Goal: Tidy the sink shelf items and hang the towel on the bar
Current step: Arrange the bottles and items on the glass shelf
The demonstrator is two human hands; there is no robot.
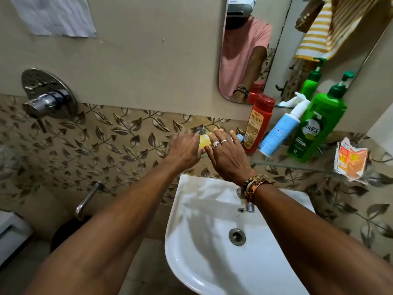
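Yellow block [204, 142]: small, rectangular, soap-like, with a printed patch; held between both hands against the leaf-patterned wall tiles, just below a chrome wall fitting [201, 129], above the sink's back edge.
Left hand [184, 149]: fingers curled round the left end of the block, gripping it.
Right hand [227, 158]: fingers straight and spread, tips laid against the right end of the block; two rings on the fingers, beaded bracelets [255, 184] at the wrist.
Glass shelf [297, 167]: to the right of the hands, under the mirror [276, 50].
Red plastic bottle [258, 124]: upright at the shelf's left end, just beside the right hand's fingertips.
White-and-blue pump bottle [280, 133]: leaning, between the red and green bottles.
Green pump bottle [316, 126]: leaning slightly, right of the white-and-blue one.
Torn orange-and-white packet [350, 160]: at the shelf's front right edge, apart from the bottles.
Yellow-and-white striped towel [319, 33]: bunched at upper right; support not discernible.
White ceramic sink [191, 231]: below the forearms.
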